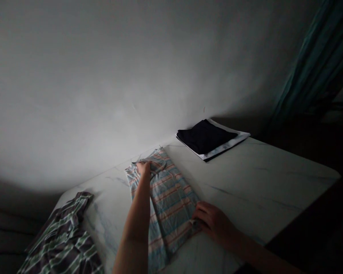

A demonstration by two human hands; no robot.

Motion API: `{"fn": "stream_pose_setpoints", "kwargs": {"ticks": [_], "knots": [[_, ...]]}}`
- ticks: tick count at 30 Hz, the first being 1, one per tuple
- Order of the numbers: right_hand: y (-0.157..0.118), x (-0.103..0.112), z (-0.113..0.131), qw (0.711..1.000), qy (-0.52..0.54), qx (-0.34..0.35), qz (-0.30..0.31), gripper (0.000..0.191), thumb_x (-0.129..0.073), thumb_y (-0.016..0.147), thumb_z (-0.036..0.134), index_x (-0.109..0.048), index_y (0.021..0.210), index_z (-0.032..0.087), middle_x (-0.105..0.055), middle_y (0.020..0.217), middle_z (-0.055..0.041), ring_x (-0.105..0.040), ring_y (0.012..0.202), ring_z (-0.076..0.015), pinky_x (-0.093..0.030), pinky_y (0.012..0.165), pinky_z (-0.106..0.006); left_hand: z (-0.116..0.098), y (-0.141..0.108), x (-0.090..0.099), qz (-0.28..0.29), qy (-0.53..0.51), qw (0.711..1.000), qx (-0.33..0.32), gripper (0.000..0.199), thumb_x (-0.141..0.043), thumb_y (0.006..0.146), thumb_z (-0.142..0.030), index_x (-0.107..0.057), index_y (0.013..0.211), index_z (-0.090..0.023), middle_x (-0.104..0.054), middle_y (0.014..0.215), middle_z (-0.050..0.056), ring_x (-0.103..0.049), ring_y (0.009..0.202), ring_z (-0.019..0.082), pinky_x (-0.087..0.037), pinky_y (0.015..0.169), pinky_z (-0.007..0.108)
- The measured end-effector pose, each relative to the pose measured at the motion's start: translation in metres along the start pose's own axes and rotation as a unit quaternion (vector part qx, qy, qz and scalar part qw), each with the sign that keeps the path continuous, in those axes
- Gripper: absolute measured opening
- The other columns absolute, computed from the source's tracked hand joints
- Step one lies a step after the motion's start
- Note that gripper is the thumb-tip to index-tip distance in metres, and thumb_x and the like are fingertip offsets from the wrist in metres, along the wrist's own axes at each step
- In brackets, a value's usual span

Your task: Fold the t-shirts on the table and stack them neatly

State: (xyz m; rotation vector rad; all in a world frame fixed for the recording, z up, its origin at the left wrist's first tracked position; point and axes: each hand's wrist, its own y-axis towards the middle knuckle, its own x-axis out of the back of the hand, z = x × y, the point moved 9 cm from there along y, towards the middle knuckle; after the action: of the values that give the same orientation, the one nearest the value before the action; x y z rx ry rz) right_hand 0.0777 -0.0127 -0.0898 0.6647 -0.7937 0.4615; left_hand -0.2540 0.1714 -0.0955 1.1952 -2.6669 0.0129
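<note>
A pale blue shirt with orange stripes (171, 201) lies partly folded on a white marble-patterned table (254, 182). My left hand (144, 169) reaches across it and pinches the cloth at the far end, near the wall. My right hand (214, 222) is at the shirt's near right edge, its fingers gripping a fold of the fabric. My left forearm hides part of the shirt's left side.
A crumpled green and dark plaid shirt (63, 239) lies at the table's near left corner. A folded black garment (205, 136) rests on white cloth (228, 146) at the far end. The table's far side meets a grey wall (103, 76); a teal curtain (311, 64) hangs at right.
</note>
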Motion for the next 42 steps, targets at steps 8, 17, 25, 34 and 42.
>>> {"fn": "stream_pose_setpoints", "kwargs": {"ticks": [8,17,25,34,42], "knots": [[-0.004,0.004,-0.004,0.998,0.026,0.017,0.046,0.015,-0.062,0.089,0.015,-0.073,0.095,0.022,-0.065,0.094,-0.0040,-0.062,0.091,-0.0182,-0.047,0.081,-0.031,-0.026,-0.007,-0.007,0.027,0.229,0.970,-0.081,0.022,-0.063,0.084,-0.026,-0.053,0.103,-0.021,-0.065,0.101,0.011,-0.063,0.105,0.029,-0.048,0.091,0.041],[0.056,0.022,-0.002,0.997,0.027,-0.005,0.069,0.037,-0.044,0.102,0.032,-0.071,0.081,0.017,-0.066,0.082,-0.0041,-0.062,0.078,-0.0152,-0.048,0.075,-0.026,-0.085,-0.069,-0.059,0.070,0.443,0.826,-0.341,0.042,-0.044,0.094,-0.023,-0.050,0.135,-0.020,-0.049,0.144,0.012,-0.045,0.132,0.028,-0.032,0.112,0.043],[0.135,-0.048,-0.026,0.978,-0.138,-0.001,0.155,0.063,-0.055,0.096,0.035,-0.040,0.149,0.005,-0.032,0.156,-0.0232,-0.028,0.147,-0.0335,-0.025,0.119,-0.050,-0.031,-0.092,-0.120,0.314,0.525,0.705,-0.360,0.052,-0.034,0.101,-0.033,-0.038,0.150,-0.015,-0.032,0.160,0.011,-0.023,0.149,0.028,-0.022,0.120,0.046],[-0.025,-0.027,0.004,0.954,0.022,0.130,0.268,0.059,-0.048,0.099,0.045,-0.034,0.154,0.029,-0.021,0.163,-0.0100,-0.012,0.151,-0.0320,-0.010,0.119,-0.062,-0.039,-0.138,-0.057,0.290,0.468,0.726,-0.413,0.053,-0.049,0.096,-0.032,-0.041,0.146,-0.016,-0.040,0.155,0.013,-0.033,0.145,0.031,-0.024,0.120,0.053],[-0.015,0.024,-0.021,0.970,0.177,0.048,0.162,0.031,-0.054,0.095,0.032,-0.067,0.121,0.022,-0.058,0.139,-0.0131,-0.052,0.131,-0.0234,-0.043,0.109,-0.042,0.013,-0.209,0.188,0.156,0.472,0.795,-0.348,0.033,-0.041,0.092,-0.010,-0.063,0.113,-0.022,-0.062,0.105,0.009,-0.063,0.090,0.022,-0.057,0.081,0.039]]}}
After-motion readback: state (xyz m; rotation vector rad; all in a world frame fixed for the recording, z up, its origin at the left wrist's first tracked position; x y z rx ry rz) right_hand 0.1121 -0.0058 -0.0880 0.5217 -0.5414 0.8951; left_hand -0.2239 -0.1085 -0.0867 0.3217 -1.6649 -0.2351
